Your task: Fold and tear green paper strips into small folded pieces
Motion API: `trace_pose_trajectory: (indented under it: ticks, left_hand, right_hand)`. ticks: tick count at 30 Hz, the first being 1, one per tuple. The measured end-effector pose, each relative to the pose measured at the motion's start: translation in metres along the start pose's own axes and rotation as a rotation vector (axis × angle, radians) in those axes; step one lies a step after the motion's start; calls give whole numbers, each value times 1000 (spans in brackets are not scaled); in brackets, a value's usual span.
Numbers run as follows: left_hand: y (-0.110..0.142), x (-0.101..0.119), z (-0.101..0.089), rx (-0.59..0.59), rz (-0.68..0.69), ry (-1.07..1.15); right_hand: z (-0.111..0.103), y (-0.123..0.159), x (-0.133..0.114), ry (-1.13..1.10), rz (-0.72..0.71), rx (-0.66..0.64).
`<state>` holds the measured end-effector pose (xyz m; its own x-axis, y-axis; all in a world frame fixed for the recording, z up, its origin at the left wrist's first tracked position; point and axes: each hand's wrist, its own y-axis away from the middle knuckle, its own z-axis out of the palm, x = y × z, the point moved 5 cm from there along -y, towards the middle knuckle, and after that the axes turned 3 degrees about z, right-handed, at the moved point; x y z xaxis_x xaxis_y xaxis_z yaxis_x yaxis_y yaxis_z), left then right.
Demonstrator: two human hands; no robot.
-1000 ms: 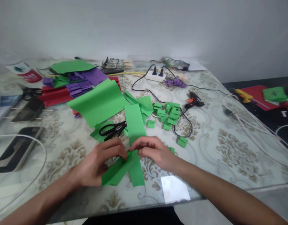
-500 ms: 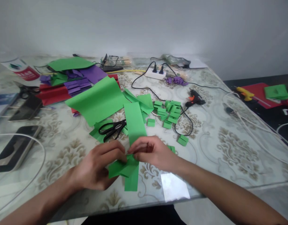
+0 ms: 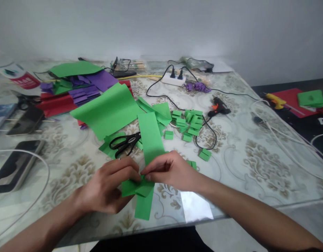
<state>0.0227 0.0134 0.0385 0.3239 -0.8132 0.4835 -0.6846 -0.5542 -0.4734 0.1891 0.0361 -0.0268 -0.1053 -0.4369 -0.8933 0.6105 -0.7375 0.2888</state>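
Note:
Two green paper strips (image 3: 143, 196) cross each other near the table's front edge, partly folded over one another. My left hand (image 3: 109, 185) pinches them from the left with closed fingers. My right hand (image 3: 172, 171) pinches the same fold from the right, fingertips almost meeting the left ones. Just behind the hands lies a longer green strip (image 3: 151, 136), and black scissors (image 3: 124, 142) rest on green offcuts to its left.
A pile of small folded green pieces (image 3: 190, 124) sits behind right, beside a black glue gun (image 3: 218, 106) and its cord. A large green sheet (image 3: 109, 110), purple and red paper (image 3: 80, 92), a power strip (image 3: 173, 79), phones (image 3: 15, 166) at left, white cable (image 3: 279, 140) at right.
The crossed strips have been folded shorter; the long end that pointed lower left is now tucked under my left hand. Both hands stayed nearly in place, and the view tilted slightly.

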Motion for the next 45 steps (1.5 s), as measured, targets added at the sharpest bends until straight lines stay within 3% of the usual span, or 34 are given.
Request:
trace_pose_trajectory:
  ticks: [13, 21, 33, 45]
  left_hand:
    - [-7, 4, 2, -35, 56, 18]
    - [-6, 2, 3, -108, 63, -60]
    - [-10, 4, 2, -104, 65, -62]
    - [13, -11, 4, -102, 8, -30]
  right_hand:
    - [0, 5, -1, 164, -54, 33]
    - [1, 3, 0, 94, -71, -15]
    - [2, 3, -3, 31, -45, -29]
    - [5, 9, -12, 74, -29, -3]
